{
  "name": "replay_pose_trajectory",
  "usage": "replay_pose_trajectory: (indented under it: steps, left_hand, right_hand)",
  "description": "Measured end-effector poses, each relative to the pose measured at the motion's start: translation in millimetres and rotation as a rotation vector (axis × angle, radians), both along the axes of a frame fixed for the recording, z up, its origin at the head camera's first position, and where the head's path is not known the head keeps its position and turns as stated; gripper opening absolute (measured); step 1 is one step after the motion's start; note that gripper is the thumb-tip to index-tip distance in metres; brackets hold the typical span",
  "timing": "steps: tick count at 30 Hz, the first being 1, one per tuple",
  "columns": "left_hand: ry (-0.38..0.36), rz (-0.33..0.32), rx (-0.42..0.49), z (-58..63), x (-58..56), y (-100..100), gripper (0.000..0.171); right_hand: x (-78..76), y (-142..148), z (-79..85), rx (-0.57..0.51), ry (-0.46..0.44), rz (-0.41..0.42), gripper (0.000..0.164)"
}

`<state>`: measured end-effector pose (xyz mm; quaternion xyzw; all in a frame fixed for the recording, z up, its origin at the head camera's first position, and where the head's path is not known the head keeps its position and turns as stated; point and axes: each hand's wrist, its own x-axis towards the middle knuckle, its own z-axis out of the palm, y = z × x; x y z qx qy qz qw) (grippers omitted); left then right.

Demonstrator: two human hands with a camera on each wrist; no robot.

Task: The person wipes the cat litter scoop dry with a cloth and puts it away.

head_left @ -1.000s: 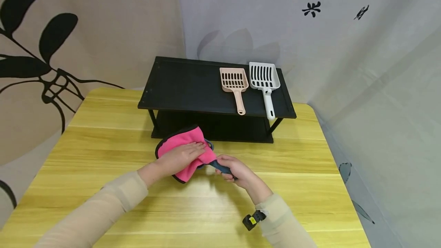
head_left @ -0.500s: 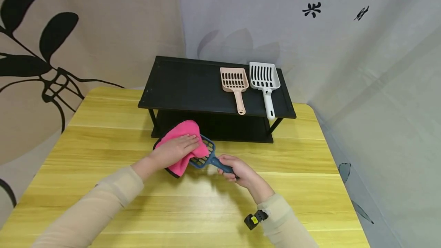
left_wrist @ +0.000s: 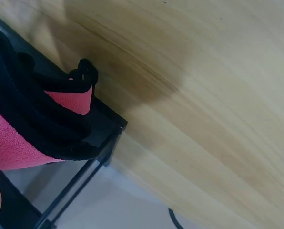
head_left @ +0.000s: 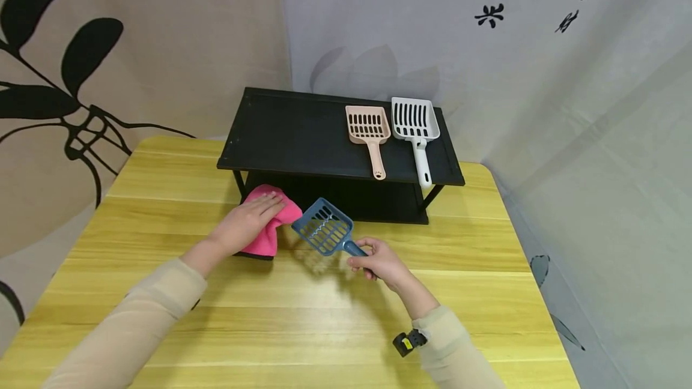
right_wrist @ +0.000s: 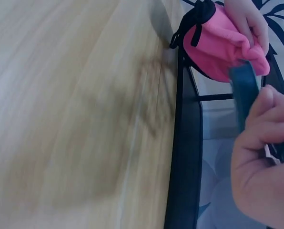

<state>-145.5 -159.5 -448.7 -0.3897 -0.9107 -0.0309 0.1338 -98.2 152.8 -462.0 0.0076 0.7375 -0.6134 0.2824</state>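
My left hand holds a pink cloth with black edging, just in front of the black rack's left side. The right wrist view shows thumb and fingers pinching the cloth. A blue slotted litter scoop is held tilted above the table, its handle gripped by my right hand. The scoop's basket is fully uncovered; a corner of the cloth lies close to its left edge. In the left wrist view the cloth hangs in folds, with a black loop at its end.
A black two-tier rack stands at the back of the wooden table. On its top lie a pale pink litter scoop and a white litter scoop. Printed fabric hangs behind.
My left hand has moved the cloth left and away from the blue scoop, baring its slotted basket. My right hand has turned the scoop slightly and shifted a little to the right.
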Motion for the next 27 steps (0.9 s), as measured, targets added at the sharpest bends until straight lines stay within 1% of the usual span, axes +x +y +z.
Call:
replay_pose_trajectory:
  steps: [3, 6, 9, 12, 16, 21, 24, 27]
  left_hand:
    - [-0.009, 0.012, 0.005, -0.7, 1.7, -1.5, 0.048]
    - [-0.019, 0.026, 0.003, -1.2, 4.4, -2.2, 0.050]
    - [0.005, 0.033, 0.020, -2.2, 7.0, -2.4, 0.051]
    - [0.055, 0.026, 0.041, -2.7, 9.1, -1.4, 0.051]
    - [0.093, -0.010, 0.061, -1.4, 11.1, 3.2, 0.053]
    - [0.103, -0.068, 0.065, 3.2, 13.8, 13.8, 0.053]
    - [0.106, -0.116, 0.093, 3.8, 16.4, 22.3, 0.051]
    - [0.105, -0.179, 0.102, 1.1, 20.2, 32.2, 0.053]
  right_hand:
    - [-0.7, 0.5, -0.4, 0.047, 0.039, -0.001, 0.033]
    - [0.3, 0.6, -0.5, 0.085, 0.069, 0.001, 0.033]
    - [0.8, 0.7, -2.0, 0.128, 0.097, 0.012, 0.034]
    - [0.7, 0.7, -4.0, 0.157, 0.109, 0.025, 0.035]
    - [0.5, -0.6, -5.6, 0.163, 0.094, 0.028, 0.036]
    - [0.8, -5.5, -6.6, 0.166, 0.068, 0.033, 0.036]
    - [0.4, -9.9, -7.2, 0.171, 0.048, 0.041, 0.036]
    - [-0.6, -15.2, -6.1, 0.151, 0.032, 0.050, 0.036]
